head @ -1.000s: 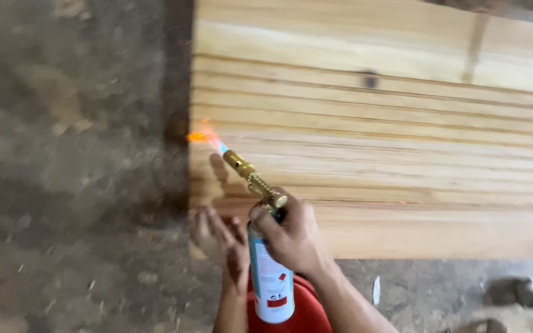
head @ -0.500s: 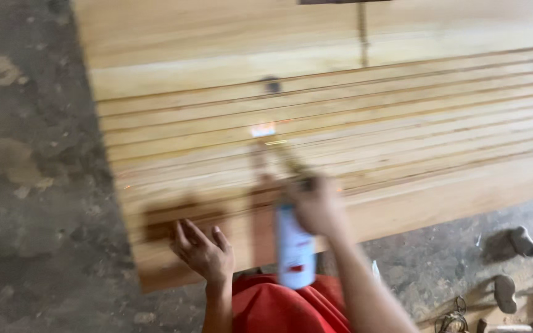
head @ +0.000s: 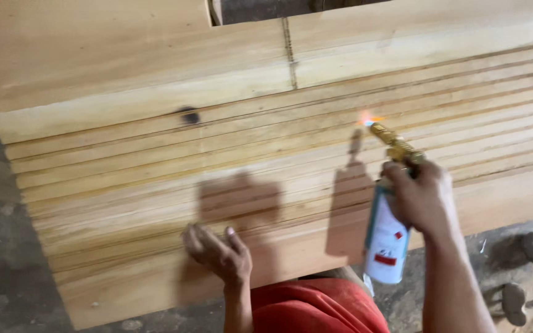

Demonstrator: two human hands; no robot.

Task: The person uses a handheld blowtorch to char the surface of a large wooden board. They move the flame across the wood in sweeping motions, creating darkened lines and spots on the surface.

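My left hand (head: 220, 253) lies flat, palm down, fingers loosely spread, on the near edge of the plank stack (head: 155, 185). My right hand (head: 424, 200) is fisted, raised above that same edge further right, forearm running down to the bottom right.

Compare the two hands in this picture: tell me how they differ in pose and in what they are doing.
The right hand is closed around a gas torch with a brass nozzle and a small flame; the left hand holds nothing. The left hand lies open on the near edge of the wooden boards; the right hand is held above them. Both are bare and reach over the same boards.
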